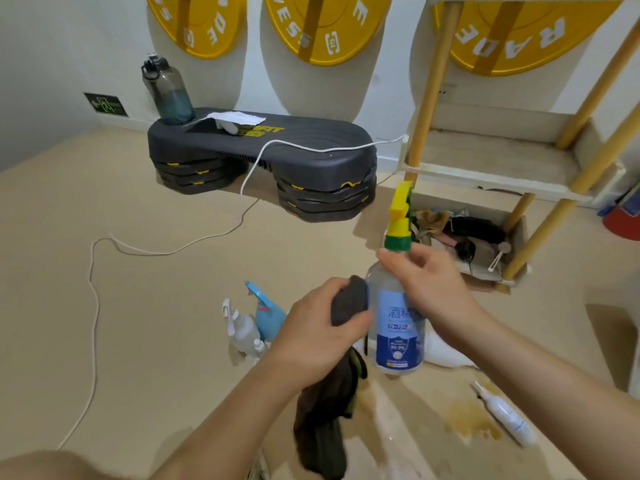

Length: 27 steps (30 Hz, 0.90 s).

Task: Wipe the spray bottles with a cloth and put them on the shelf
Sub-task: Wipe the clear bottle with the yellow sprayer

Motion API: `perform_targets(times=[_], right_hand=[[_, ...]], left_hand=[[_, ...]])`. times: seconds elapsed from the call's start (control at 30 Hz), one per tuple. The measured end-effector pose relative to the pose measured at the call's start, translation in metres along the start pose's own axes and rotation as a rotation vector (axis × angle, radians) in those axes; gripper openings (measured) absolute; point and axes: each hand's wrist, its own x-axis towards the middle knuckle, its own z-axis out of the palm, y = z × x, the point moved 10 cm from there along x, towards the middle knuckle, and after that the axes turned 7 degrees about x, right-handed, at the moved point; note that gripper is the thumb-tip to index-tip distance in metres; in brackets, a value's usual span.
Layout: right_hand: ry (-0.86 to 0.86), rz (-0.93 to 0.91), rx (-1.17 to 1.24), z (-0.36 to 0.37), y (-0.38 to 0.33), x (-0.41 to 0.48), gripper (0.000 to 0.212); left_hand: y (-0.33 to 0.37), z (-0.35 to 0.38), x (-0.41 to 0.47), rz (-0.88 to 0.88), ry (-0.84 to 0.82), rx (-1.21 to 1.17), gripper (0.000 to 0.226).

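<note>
Cloth against the spray bottle, both hands on it

Left hand is closest in, fingers curled tight round a bunched-up wad of the dark cloth; that grip is fully closed on it, and the wad is pressed to the bottle's left side up near the shoulder; the rest of the cloth just hangs down below the wrist. Right hand has its grip wrapped round the bottle's neck, right under the green collar, thumb and fingers curled. Bottle is clear with a blue label facing the camera; long axis is pretty much upright, leaning a touch; yellow sprayer head on top, base toward the floor; can't tell if the base actually touches down, or which way the nozzle faces. Shelf stands just beyond, to the right. On the floor to the left, a clear bottle and a blue bottle sit near each other; a white bottle lies on its side to the right, beside a yellowish stain.
</note>
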Motion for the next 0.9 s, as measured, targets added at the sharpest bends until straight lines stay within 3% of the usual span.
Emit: perform_targets(times=[0.1,0.27,0.47,0.57,0.63,0.73,0.9], right_hand=[[-0.112,0.02,-0.089,0.026,0.014,0.006,0.015],[-0.209,0.085,-0.178,0.055,0.064,0.02,0.012],[-0.148,0.186,-0.197,0.088,0.151,0.036,0.019],[-0.161,0.198,-0.267,0.111,0.185,0.039,0.013],[-0.154,0.201,-0.3,0.126,0.207,0.044,0.015],[-0.181,0.157,-0.385,0.154,0.236,0.05,0.016],[-0.256,0.1,-0.532,0.188,0.269,0.058,0.017]], left_hand=[[-0.014,0.009,-0.007,-0.006,-0.112,0.169,0.028],[-0.031,0.008,-0.023,0.067,-0.093,0.344,0.008],[-0.087,0.02,-0.028,0.046,-0.176,0.818,0.029],[-0.11,0.025,-0.031,0.046,-0.223,0.826,0.013],[-0.117,0.033,-0.035,0.057,-0.297,0.808,0.02],[-0.137,0.042,-0.04,-0.073,-0.439,0.848,0.019],[-0.158,0.044,-0.044,-0.143,-0.504,0.838,0.025]])
